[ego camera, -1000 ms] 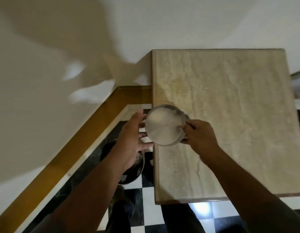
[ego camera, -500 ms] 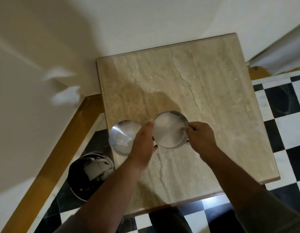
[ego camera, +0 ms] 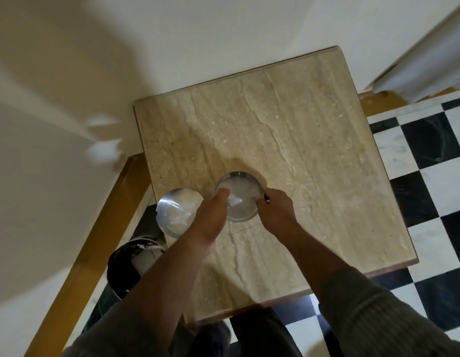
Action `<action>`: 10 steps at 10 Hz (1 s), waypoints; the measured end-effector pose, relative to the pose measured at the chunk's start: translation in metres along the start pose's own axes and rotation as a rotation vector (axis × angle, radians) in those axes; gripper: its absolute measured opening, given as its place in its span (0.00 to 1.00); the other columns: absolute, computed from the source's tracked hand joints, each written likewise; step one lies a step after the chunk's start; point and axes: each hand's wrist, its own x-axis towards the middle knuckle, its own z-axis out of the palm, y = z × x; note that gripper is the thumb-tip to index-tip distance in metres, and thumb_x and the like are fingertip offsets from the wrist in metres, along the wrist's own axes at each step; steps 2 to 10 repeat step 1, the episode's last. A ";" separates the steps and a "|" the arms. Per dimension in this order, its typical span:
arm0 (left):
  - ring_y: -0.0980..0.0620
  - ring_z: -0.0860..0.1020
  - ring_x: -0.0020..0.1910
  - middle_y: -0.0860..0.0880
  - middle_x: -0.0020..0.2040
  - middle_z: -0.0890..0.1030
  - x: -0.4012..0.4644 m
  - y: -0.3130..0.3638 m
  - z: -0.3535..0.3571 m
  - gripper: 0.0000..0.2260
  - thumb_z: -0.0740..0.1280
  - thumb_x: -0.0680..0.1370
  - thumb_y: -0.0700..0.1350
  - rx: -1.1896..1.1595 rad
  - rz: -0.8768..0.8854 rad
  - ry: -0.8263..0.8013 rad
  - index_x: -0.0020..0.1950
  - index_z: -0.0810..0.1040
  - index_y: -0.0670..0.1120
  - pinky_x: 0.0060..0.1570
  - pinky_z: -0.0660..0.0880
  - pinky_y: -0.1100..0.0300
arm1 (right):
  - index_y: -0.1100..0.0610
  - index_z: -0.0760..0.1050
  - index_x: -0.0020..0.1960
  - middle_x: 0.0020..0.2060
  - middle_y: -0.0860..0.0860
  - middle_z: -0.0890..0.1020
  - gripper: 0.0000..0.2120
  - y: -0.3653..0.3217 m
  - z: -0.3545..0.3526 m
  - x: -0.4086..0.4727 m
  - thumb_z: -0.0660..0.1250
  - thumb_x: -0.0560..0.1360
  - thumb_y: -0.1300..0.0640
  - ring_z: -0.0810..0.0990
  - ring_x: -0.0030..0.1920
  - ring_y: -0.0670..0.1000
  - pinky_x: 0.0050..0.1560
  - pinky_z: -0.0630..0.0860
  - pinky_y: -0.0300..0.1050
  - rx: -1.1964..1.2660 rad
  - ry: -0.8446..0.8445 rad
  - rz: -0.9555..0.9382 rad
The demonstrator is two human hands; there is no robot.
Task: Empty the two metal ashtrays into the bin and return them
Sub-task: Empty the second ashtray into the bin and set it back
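Two round metal ashtrays sit side by side near the left edge of the beige marble table [ego camera: 301,140]. The left ashtray [ego camera: 175,212] hangs partly over the table's left edge, and my left hand [ego camera: 211,222] grips its right side with the fingers hidden. My left thumb touches the rim of the right ashtray [ego camera: 240,194], which is over the table. My right hand [ego camera: 275,212] pinches the right rim of that ashtray. Both ashtrays look empty inside. The dark round bin [ego camera: 128,266] stands on the floor below the left ashtray, with white scraps in it.
The table stands in a corner between cream walls [ego camera: 56,202] with a wooden skirting [ego camera: 105,228]. A black and white chequered floor [ego camera: 429,176] lies to the right and in front. My legs are at the table's near edge.
One second ago both hands held the ashtrays together as one stack at the table's left edge. My left hand has drawn one out to the left, and the two are now apart.
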 end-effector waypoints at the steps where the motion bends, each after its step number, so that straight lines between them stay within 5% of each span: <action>1: 0.51 0.77 0.57 0.50 0.60 0.80 -0.021 0.008 -0.006 0.14 0.63 0.77 0.57 0.120 0.056 0.005 0.55 0.80 0.51 0.62 0.73 0.50 | 0.61 0.78 0.58 0.51 0.56 0.81 0.13 -0.006 -0.010 -0.017 0.63 0.78 0.55 0.79 0.48 0.53 0.41 0.72 0.35 0.012 -0.001 -0.012; 10: 0.51 0.77 0.57 0.50 0.60 0.80 -0.021 0.008 -0.006 0.14 0.63 0.77 0.57 0.120 0.056 0.005 0.55 0.80 0.51 0.62 0.73 0.50 | 0.61 0.78 0.58 0.51 0.56 0.81 0.13 -0.006 -0.010 -0.017 0.63 0.78 0.55 0.79 0.48 0.53 0.41 0.72 0.35 0.012 -0.001 -0.012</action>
